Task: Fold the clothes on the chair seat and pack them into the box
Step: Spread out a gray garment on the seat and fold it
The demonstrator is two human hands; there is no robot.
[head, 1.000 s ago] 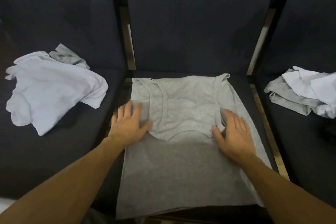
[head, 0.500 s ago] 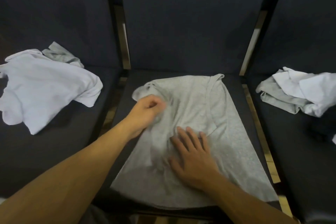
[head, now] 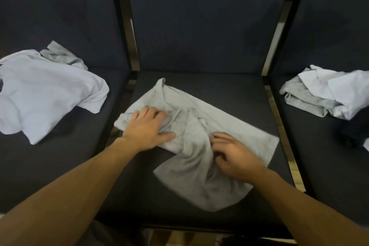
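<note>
Item: grey tank top [head: 201, 126], centre chair seat [head: 229, 86]; I read its long axis from 10 o'clock to 4 o'clock, strap end at 10. Left hand [head: 147, 128] presses flat, fingers straight. Right hand [head: 233, 154], blurred, curls into bunched cloth. Half a second ago the top lay squarer, left hand fisted. Box unseen.

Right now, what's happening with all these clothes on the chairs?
A person is folding a grey tank top on the middle chair seat. The left hand presses flat on one end while the right hand bunches the fabric near its middle. It lies rumpled, only partly folded. Loose piles of white and grey clothes wait on the left seat and the right seat. No box is in view.
</note>
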